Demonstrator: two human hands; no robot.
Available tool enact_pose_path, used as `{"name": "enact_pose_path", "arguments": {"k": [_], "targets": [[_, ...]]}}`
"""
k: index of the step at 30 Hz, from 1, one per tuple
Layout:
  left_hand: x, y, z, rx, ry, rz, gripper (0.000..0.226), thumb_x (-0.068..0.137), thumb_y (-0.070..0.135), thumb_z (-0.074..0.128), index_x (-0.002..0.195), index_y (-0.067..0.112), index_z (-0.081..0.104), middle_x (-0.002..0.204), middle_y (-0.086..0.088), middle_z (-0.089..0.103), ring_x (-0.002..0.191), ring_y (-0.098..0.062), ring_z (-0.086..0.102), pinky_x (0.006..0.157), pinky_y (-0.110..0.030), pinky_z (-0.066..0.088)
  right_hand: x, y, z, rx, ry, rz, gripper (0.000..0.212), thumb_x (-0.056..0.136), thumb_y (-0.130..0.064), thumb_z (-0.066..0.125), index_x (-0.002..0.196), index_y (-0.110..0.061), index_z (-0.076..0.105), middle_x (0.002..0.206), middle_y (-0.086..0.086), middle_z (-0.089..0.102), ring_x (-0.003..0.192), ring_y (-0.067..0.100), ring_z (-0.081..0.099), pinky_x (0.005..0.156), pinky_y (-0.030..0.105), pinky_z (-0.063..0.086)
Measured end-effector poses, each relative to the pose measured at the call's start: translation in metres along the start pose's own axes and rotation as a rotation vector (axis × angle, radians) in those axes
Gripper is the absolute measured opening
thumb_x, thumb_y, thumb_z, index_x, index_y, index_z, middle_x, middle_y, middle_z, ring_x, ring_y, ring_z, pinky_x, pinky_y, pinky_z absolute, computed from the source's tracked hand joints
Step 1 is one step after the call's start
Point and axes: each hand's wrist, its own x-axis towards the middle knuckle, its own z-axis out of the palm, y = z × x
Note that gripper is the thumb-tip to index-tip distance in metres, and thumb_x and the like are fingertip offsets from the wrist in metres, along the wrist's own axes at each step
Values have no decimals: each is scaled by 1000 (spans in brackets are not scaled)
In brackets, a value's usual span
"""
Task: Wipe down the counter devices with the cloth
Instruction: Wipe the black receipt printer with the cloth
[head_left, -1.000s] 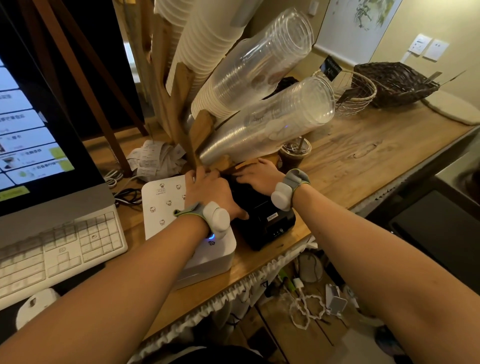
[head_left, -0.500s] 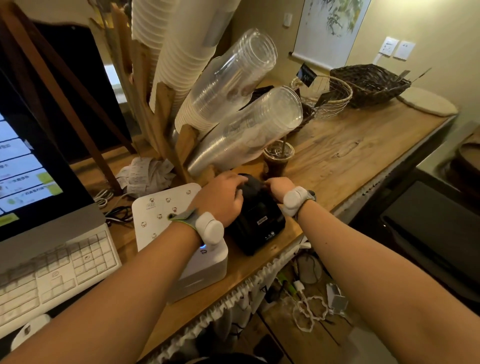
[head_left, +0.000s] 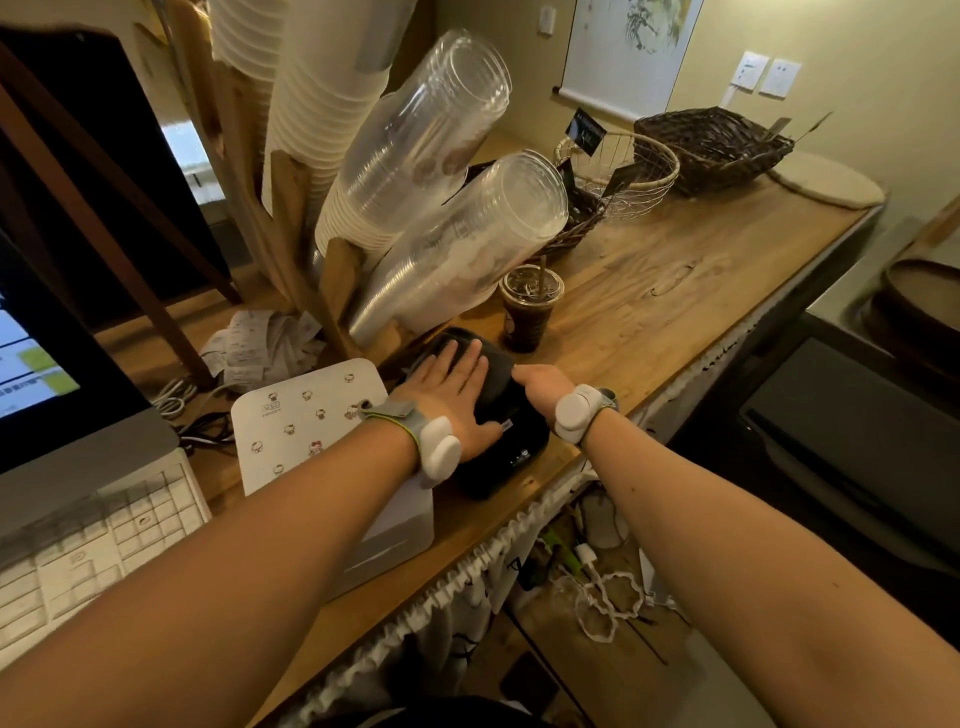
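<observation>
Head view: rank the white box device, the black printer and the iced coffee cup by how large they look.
1. White box device, largest.
2. Black printer, partly covered by the left hand and a dark cloth, so its full extent is unsure.
3. Iced coffee cup, smallest, though it stands farther from the camera.

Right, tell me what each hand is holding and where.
Left hand lies flat, pressing a dark cloth onto the black device. Right hand touches the cloth's right edge; whether it grips it cannot be told.

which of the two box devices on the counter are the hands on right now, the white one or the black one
The black device: the left hand lies flat on its top and the right hand grips its far side. The white device beside it is untouched.
</observation>
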Motion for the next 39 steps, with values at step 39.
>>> {"name": "enact_pose_path", "arguments": {"k": [39], "targets": [[-8,107,1,-1059,302,-926,119,77,63,62,155,6,-8,163,-14,-10,148,-39,8,118,-48,15,8,4,-1,-313,-11,-182,34,99,-5,42,129,6,54,134,24,55,109,24,54,88,26,35]]}}
